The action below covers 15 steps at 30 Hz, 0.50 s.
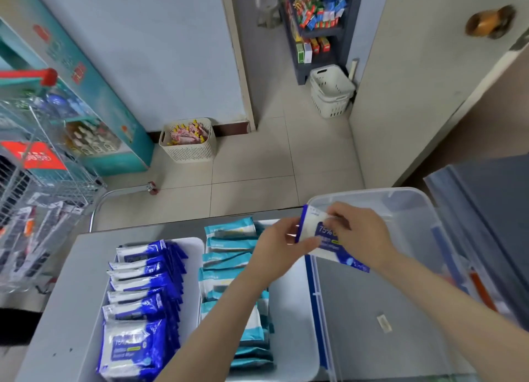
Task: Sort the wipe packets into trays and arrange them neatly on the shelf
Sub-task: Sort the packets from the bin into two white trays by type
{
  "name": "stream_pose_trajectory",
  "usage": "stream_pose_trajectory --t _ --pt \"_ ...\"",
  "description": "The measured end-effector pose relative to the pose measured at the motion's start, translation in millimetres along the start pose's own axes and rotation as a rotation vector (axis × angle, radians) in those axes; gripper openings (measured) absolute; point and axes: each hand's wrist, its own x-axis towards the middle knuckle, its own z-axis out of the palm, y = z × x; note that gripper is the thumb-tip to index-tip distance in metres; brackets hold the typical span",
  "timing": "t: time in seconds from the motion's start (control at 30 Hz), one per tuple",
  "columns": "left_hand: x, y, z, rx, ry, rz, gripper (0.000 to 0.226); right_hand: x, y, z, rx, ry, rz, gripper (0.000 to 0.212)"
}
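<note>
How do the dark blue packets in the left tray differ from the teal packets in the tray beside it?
The dark blue packets are blue and white; the teal packets are teal and white. The dark blue packets show fully; the left forearm crosses the teal packets. Both lie overlapped in rows, in the white left tray and white right tray.

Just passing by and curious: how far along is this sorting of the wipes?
Nearly sorted, it seems. Done: blue packets stand in the left tray, teal packets in the right tray. In hand: the left hand and right hand hold a blue-and-white packet above the clear bin, which looks almost empty. Left: placing it, then shelving the trays.
</note>
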Motion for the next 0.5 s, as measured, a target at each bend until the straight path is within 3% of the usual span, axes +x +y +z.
stream_pose_trajectory --t 0.17,0.33,0.5 --pt "-16 -19 -19 -0.075 0.129 -0.054 0.013 3 -30 9 0.132 -0.198 0.004 0.011" --pt "-50 -73 -59 -0.316 0.136 -0.164 0.01 -3 -59 46 0.111 -0.389 -0.022 0.013" --pt "-86 -138 -117 -0.298 0.121 -0.222 0.021 -22 -119 103 0.139 -0.438 -0.093 0.007"
